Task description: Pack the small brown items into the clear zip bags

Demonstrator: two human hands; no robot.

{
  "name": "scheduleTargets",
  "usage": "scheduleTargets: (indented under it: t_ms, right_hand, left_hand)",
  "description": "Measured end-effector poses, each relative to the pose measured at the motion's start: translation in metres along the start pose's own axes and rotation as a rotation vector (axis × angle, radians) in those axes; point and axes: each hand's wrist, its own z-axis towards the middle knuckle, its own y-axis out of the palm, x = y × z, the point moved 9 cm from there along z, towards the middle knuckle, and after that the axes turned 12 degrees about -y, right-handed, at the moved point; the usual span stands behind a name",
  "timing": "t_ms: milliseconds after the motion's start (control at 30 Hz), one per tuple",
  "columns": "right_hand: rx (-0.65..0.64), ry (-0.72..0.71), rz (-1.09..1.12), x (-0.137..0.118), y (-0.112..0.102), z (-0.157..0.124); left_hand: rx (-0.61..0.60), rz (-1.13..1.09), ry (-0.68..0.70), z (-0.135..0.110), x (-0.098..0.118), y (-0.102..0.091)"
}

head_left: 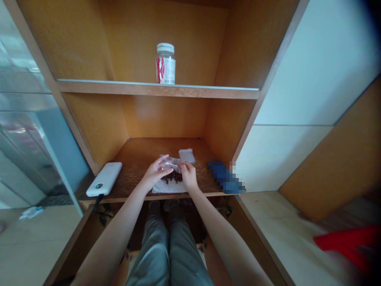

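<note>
A small clear plastic bag [170, 163] lies crosswise over the lower wooden shelf [133, 157], its long axis running roughly side to side and dipping a little toward the right hand [189, 176]. That hand pinches the bag's near edge between thumb and forefinger, a narrow grip. The left hand [156, 171] curves over the other end, fingers loosely apart, and seems to hold it too, though the plastic's glare makes that grip harder to read. Which end is the opening, I can't make out.

Just below the bag, dark reddish pieces [172, 177] sit on a sheet of white paper [168, 187], partly hidden by both hands. A small whitish square packet [187, 155] lies just behind the bag. A white power bank [104, 178] rests near the shelf's left end with a black cable [97, 201] hanging down, and a blue object [224, 177] to the right is blurred out – too obscured to name. A lidded jar [165, 64] stands upright on the shelf above.
</note>
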Motion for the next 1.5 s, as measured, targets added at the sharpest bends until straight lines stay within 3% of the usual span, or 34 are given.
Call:
scheduleTargets:
  t_ms: [267, 500, 967, 1167, 1333, 1500]
  right_hand:
    - [-0.076, -0.054, -0.131, -0.005, 0.003, 0.001]
    - [0.052, 0.034, -0.156, 0.009, -0.007, 0.003]
    - [0.057, 0.120, -0.007, 0.021, -0.004, 0.001]
    - [0.072, 0.127, -0.036, 0.024, -0.006, 0.001]
    - [0.085, 0.006, -0.093, 0.011, -0.008, 0.004]
    - [0.004, -0.097, 0.005, -0.007, -0.001, 0.004]
  left_hand:
    - [-0.054, 0.063, 0.066, 0.005, 0.003, 0.008]
    - [-0.016, 0.078, 0.052, 0.010, 0.000, 0.008]
    - [0.024, 0.107, 0.084, 0.024, 0.003, 0.025]
    - [0.067, 0.089, 0.100, 0.020, 0.004, 0.017]
    - [0.124, -0.030, 0.130, 0.010, 0.001, 0.001]
    - [0.128, -0.008, 0.204, -0.002, 0.008, 0.000]
